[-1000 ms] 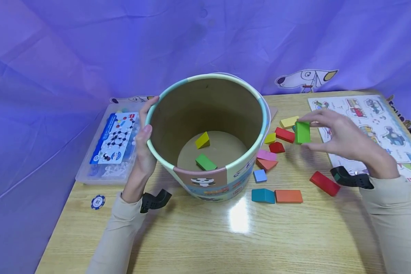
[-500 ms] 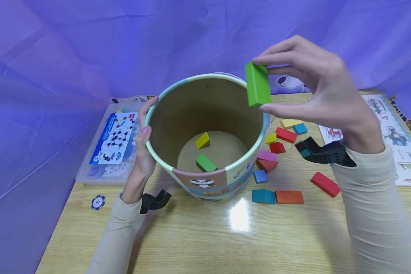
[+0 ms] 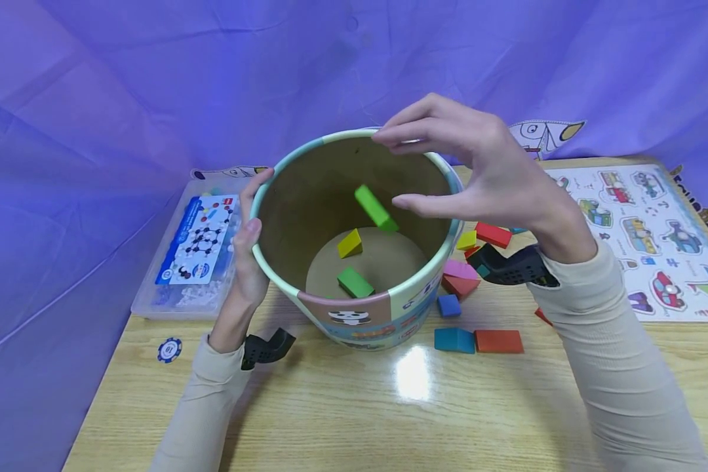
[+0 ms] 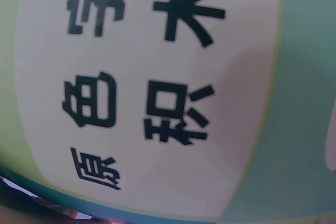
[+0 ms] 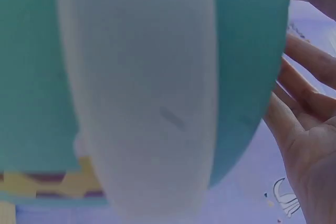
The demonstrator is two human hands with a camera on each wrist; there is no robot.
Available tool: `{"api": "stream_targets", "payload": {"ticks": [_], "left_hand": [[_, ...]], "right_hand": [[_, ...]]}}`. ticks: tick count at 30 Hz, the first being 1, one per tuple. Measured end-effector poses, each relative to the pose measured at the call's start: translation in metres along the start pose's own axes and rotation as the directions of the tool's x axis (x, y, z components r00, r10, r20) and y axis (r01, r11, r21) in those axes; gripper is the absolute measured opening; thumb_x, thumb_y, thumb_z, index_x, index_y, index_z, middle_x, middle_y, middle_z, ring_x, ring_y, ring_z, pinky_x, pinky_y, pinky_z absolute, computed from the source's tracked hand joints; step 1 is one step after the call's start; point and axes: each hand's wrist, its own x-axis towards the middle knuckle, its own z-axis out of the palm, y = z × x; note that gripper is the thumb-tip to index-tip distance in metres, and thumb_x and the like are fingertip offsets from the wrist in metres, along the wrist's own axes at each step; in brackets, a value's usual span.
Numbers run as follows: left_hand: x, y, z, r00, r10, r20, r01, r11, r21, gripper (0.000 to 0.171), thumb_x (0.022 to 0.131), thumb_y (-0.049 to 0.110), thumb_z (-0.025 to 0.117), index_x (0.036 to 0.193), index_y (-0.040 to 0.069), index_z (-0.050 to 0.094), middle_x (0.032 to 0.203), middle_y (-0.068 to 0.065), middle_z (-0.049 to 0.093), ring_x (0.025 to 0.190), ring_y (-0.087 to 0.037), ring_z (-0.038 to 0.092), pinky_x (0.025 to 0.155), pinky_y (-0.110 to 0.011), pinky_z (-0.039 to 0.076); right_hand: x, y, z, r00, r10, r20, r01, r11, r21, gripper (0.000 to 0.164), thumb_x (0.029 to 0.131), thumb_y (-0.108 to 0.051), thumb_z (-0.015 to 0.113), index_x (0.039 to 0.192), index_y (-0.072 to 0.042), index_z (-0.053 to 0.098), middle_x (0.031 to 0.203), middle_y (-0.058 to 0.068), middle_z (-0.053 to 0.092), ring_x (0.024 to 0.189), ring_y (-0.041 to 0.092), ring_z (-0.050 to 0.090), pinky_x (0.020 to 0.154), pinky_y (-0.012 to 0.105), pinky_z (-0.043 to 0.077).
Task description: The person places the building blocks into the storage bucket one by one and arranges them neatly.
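A large bucket [image 3: 360, 298] with a panda printed on its side stands mid-table, its mouth facing the head camera. My left hand [image 3: 249, 252] rests against its left side, finger and thumb tips at the rim. Over the right part of the mouth hangs my right hand [image 3: 478, 164], thumb and fingers apart with nothing between them. A green block [image 3: 375, 208] is in the air inside the bucket, apart from the hand. On the bottom lie a yellow block [image 3: 350, 244] and another green block [image 3: 355, 282]. The printed wall [image 4: 157, 98] fills most of the left wrist view.
Right of the bucket lie several loose blocks, including a teal block [image 3: 454, 340], an orange-red block [image 3: 499, 341] and a blue block [image 3: 449, 305]. A picture puzzle board [image 3: 655, 229] lies farther right. At left are a clear plastic case [image 3: 197, 242] and a poker chip [image 3: 169, 350].
My right hand has carried the green block from the table leftward over the bucket and let go of it. The left hand has stayed at the rim.
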Motion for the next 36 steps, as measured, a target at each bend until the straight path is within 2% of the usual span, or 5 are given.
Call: {"api": "stream_targets", "payload": {"ticks": [15, 20, 26, 32, 36], "left_hand": [[-0.003, -0.003, -0.002, 1.0, 0.016, 0.002, -0.016, 1.0, -0.015, 0.069, 0.09, 0.054, 0.04, 0.146, 0.016, 0.03, 0.146, -0.016, 0.033, 0.133, -0.039, 0.032, 0.106, -0.05, 0.034], [-0.003, -0.003, -0.001, 1.0, 0.013, -0.001, -0.013, 1.0, -0.023, 0.069, 0.089, 0.053, 0.04, 0.146, 0.016, 0.031, 0.145, -0.016, 0.034, 0.133, -0.039, 0.032, 0.105, -0.051, 0.035], [-0.003, -0.002, -0.001, 1.0, 0.003, 0.0, -0.003, 1.0, -0.015, 0.07, 0.089, 0.055, 0.041, 0.146, 0.016, 0.03, 0.145, -0.015, 0.035, 0.132, -0.038, 0.033, 0.105, -0.051, 0.035], [-0.004, -0.002, -0.002, 1.0, 0.004, -0.002, -0.004, 1.0, 0.008, 0.07, 0.09, 0.056, 0.041, 0.147, 0.016, 0.03, 0.145, -0.014, 0.035, 0.133, -0.037, 0.033, 0.106, -0.05, 0.035], [-0.004, -0.002, -0.003, 1.0, 0.005, 0.0, -0.005, 1.0, 0.002, 0.07, 0.09, 0.056, 0.041, 0.147, 0.017, 0.03, 0.146, -0.015, 0.034, 0.133, -0.037, 0.033, 0.106, -0.051, 0.035]], "right_hand": [[-0.066, 0.014, -0.024, 0.989, 0.093, -0.113, -0.07, 0.979, 0.193, 0.046, 0.069, 0.014, 0.078, 0.113, 0.015, 0.063, 0.116, 0.016, 0.063, 0.109, 0.022, 0.061, 0.101, 0.026, 0.048], [-0.119, 0.028, -0.011, 0.969, 0.222, -0.111, -0.217, 0.975, 0.051, 0.056, 0.061, 0.019, 0.08, 0.113, 0.008, 0.066, 0.115, 0.012, 0.066, 0.107, 0.013, 0.063, 0.099, 0.018, 0.046], [-0.166, 0.048, 0.025, 0.918, 0.395, 0.045, -0.384, 0.91, -0.157, 0.054, 0.067, 0.001, 0.085, 0.117, -0.012, 0.069, 0.116, -0.003, 0.065, 0.105, 0.002, 0.058, 0.091, 0.01, 0.043], [-0.183, 0.067, 0.049, 0.819, 0.529, 0.222, -0.518, 0.848, -0.111, 0.051, 0.075, -0.009, 0.083, 0.123, -0.014, 0.066, 0.118, -0.003, 0.065, 0.108, 0.013, 0.058, 0.091, 0.025, 0.052], [-0.184, 0.07, 0.055, 0.79, 0.554, 0.262, -0.536, 0.832, -0.141, 0.049, 0.076, -0.009, 0.081, 0.122, -0.013, 0.067, 0.113, -0.002, 0.064, 0.101, 0.014, 0.056, 0.086, 0.026, 0.054]]}}
